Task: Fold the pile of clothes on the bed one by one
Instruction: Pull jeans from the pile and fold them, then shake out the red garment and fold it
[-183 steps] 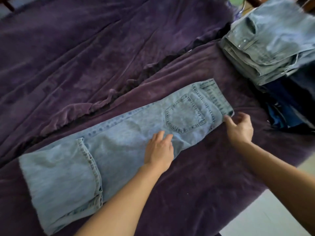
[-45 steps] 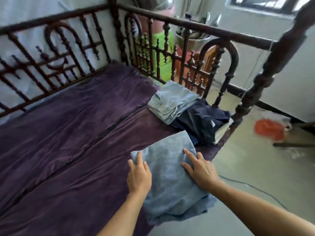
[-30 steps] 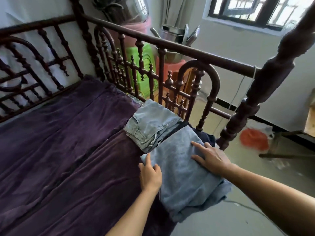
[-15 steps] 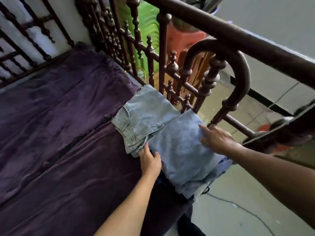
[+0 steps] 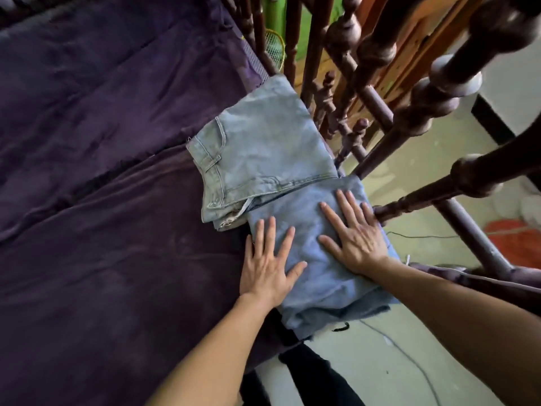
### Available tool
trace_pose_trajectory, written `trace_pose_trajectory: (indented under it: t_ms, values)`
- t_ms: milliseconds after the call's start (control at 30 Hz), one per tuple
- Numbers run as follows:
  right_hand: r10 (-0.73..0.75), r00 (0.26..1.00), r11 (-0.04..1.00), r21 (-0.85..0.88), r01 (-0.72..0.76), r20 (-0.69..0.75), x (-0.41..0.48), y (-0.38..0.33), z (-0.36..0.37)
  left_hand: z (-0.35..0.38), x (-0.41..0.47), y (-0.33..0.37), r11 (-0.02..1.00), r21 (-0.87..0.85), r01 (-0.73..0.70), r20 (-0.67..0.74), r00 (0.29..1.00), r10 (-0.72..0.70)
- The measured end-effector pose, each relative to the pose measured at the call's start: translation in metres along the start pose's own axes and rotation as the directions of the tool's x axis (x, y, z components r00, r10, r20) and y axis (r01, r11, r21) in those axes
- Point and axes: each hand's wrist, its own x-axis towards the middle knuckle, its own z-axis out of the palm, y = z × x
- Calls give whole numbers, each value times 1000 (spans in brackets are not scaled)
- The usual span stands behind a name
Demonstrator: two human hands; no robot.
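Head view: the left hand (image 5: 268, 268) and right hand (image 5: 355, 238) lie flat and apart, fingers straight and spread, pressing folded jeans (image 5: 319, 291) at the corner of the bed (image 5: 102, 259), against the rail (image 5: 366, 83). Paler jeans (image 5: 263, 150), also folded, lie just beyond and overlap them. Two pieces look done. What is left I cannot tell: anything under the jeans is hidden, bar a dark edge.

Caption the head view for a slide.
The left hand and right hand press flat on folded jeans on the bed, beside another folded pair.
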Motion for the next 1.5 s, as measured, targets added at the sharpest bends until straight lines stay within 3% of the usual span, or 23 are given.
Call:
trace_pose_trajectory:
  t_ms: [233, 367, 533, 767, 967, 1200, 1333, 1500]
  values:
    - [19, 994, 996, -94, -9, 105, -1, -14, -33, -33, -21, -5, 1000, -17, 3, 92, 996, -1]
    - [-3, 995, 982, -187, 22, 102, -6, -52, -66, -56, -85, -29, 987, -124, 105, 38, 994, -101]
    - [-117, 988, 971, -198, 136, 105, -32, -156, -86, -61, -206, -90, 951, -194, 241, 69, 970, -231]
    - [-352, 934, 927, -119, 356, 52, -111, -362, -69, -59, -405, -195, 903, -184, 388, -19, 917, -398]
    - [-541, 835, 832, -78, 549, 97, -150, -537, -63, -60, -572, -289, 787, -194, 586, -101, 785, -611]
    - [-736, 673, 668, -83, 740, 78, -159, -708, -61, -53, -692, -385, 600, -247, 760, -134, 587, -798]
    - [-782, 615, 609, -91, 788, 96, -142, -792, -44, -50, -734, -447, 542, -278, 793, -130, 528, -839]
    - [-779, 608, 610, -39, 791, 151, -108, -898, -8, -51, -776, -542, 495, -293, 818, -72, 497, -865]
